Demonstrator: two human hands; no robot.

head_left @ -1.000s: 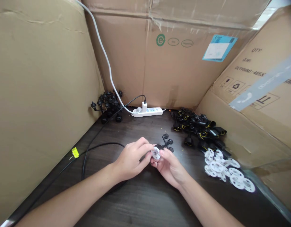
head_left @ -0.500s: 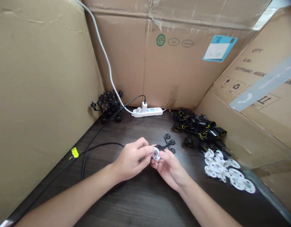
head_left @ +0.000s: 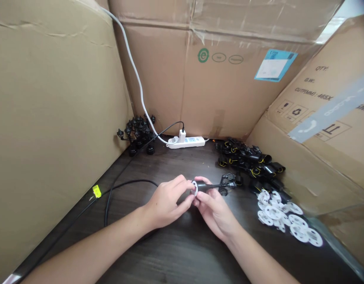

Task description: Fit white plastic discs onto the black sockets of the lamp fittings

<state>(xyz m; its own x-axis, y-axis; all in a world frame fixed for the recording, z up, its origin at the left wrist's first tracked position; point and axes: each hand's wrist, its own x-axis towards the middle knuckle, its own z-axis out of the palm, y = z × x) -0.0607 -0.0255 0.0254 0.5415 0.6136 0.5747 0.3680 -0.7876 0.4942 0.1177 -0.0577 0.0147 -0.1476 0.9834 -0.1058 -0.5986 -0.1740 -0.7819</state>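
Note:
A small black miniature lamp post [head_left: 202, 186] lies sideways in my right hand [head_left: 215, 211], its lantern heads pointing right. The fingers of that hand are closed around its cylindrical base. Against the open end of the base sits a round white disc [head_left: 195, 190], seen nearly edge-on. My left hand [head_left: 170, 203] pinches the disc at its rim with thumb and fingertips. Whether the disc is fully seated cannot be made out.
More white discs [head_left: 273, 213] lie heaped at the right, below a pile of black lamp parts [head_left: 248, 159] with yellow wires. Upright black lamps [head_left: 139, 132] stand back left. A white power strip [head_left: 196, 142], a black cable [head_left: 125, 182] and cardboard boxes [head_left: 223, 98] surround the dark table.
The lamp post has turned so its heads point right and its base shows from the side. The disc, earlier facing me, now appears nearly edge-on. Both hands stay together.

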